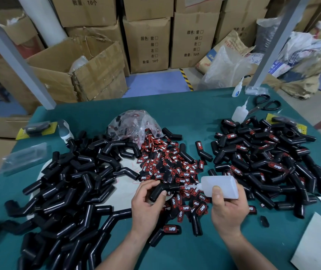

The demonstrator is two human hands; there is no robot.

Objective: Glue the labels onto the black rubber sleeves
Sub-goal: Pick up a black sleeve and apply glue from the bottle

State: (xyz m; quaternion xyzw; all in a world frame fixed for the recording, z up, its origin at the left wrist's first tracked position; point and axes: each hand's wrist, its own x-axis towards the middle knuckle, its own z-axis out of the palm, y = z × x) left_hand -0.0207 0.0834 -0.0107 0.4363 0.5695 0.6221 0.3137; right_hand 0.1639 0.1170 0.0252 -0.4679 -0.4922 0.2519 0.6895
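My left hand [148, 201] grips a bent black rubber sleeve [158, 191] above the table. My right hand [228, 205] holds a translucent glue bottle [220, 186] on its side, its thin nozzle pointing left at the sleeve's upper end. Under both hands lies a heap of red-and-black labels [175, 164], spilling from a clear plastic bag [132, 123]. A big pile of plain black sleeves [74, 184] fills the left of the green table [194, 106]. On the right is a pile of sleeves bearing labels [269, 152].
Two more glue bottles [239, 112] and black scissors [265, 105] lie at the back right. A grey-white tool [65, 130] and packaged items [36, 128] sit at the back left. A card sheet [317, 244] covers the front right corner. Cardboard boxes [148, 43] stand behind the table.
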